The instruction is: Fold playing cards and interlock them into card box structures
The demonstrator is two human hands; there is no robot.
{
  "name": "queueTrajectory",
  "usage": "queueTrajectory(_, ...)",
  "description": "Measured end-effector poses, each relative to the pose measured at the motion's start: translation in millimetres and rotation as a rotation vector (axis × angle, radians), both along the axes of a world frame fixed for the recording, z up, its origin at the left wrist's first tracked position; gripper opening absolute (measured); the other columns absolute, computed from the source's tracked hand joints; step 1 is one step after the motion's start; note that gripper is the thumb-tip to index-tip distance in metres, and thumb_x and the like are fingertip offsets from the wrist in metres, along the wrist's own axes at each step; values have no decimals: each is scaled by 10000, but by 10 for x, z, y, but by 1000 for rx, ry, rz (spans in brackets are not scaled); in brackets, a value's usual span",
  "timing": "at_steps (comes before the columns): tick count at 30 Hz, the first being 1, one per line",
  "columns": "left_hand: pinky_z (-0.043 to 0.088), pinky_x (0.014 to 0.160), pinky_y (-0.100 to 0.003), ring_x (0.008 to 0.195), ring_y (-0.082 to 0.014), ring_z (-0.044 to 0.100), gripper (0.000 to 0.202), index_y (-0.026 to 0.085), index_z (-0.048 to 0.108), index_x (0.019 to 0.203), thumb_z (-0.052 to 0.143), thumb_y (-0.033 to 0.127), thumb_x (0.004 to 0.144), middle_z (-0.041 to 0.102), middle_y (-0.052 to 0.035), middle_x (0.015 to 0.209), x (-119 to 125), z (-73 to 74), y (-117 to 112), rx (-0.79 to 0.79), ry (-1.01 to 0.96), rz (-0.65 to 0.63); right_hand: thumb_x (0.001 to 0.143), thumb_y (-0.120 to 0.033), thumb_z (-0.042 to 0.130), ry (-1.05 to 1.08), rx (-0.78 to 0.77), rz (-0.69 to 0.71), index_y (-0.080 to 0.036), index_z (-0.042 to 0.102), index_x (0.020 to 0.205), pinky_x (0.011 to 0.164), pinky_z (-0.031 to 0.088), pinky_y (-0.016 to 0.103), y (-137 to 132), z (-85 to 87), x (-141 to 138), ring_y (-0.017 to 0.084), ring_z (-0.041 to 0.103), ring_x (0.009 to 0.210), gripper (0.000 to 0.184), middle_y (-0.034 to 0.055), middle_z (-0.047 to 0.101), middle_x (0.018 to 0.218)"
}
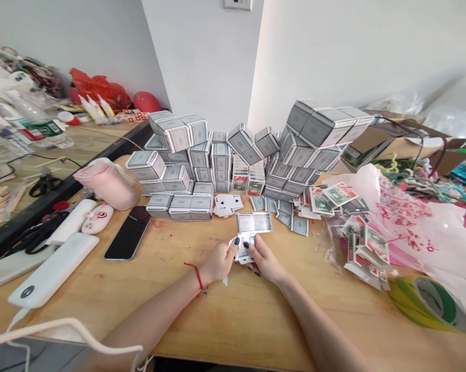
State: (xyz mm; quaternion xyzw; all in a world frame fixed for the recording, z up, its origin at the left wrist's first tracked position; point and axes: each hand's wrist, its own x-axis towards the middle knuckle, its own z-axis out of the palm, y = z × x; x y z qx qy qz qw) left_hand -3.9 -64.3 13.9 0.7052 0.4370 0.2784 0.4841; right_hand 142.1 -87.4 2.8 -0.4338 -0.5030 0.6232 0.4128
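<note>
Both hands meet low over the front middle of the table, around a bundle of playing cards (244,249) with grey patterned backs. My left hand (221,259) grips its left side, thumb on top; a red string bracelet is on that wrist. My right hand (264,258) closes on the right side, thumb on the top card and fingers underneath. Just beyond lies a spread of face-down cards (262,222). Further back are face-up cards (227,204) showing spades, and a few scattered face-down cards (298,226) to the right.
Stacked card decks (190,206) form a wall behind, rising to a tall right pile (314,124). Left are a phone (127,233), a white power bank (52,269) and a pink pouch (108,182). Right are opened card boxes (367,253), crumpled plastic (407,222) and a tape roll (409,299).
</note>
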Motion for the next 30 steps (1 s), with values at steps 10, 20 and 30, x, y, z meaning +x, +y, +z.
queueTrajectory(10, 270, 436, -210, 428, -75, 354, 454, 160, 383, 502, 317, 468, 829, 393, 33, 422, -97, 118, 122, 6, 30, 15, 825, -457, 424, 86, 22, -23, -201, 354, 940, 272, 328, 151, 54, 92, 26, 59, 417, 296, 289, -77, 512, 498)
queueTrajectory(20, 233, 437, -208, 437, -71, 325, 344, 151, 430, 567, 384, 395, 805, 410, 42, 466, -123, 47, 192, 18, 46, -99, 841, -449, 378, -82, 61, -77, -202, 344, 874, 257, 279, 146, 70, 45, 66, 51, 352, 261, 251, -96, 476, 450)
queueTrajectory(30, 264, 469, -242, 422, -96, 393, 448, 159, 461, 512, 326, 443, 832, 448, -5, 440, -138, -17, 150, 87, 120, -15, 844, -421, 396, -151, 93, -168, -221, 353, 832, 292, 288, 178, 39, -8, -18, 77, 376, 318, 204, -77, 457, 462)
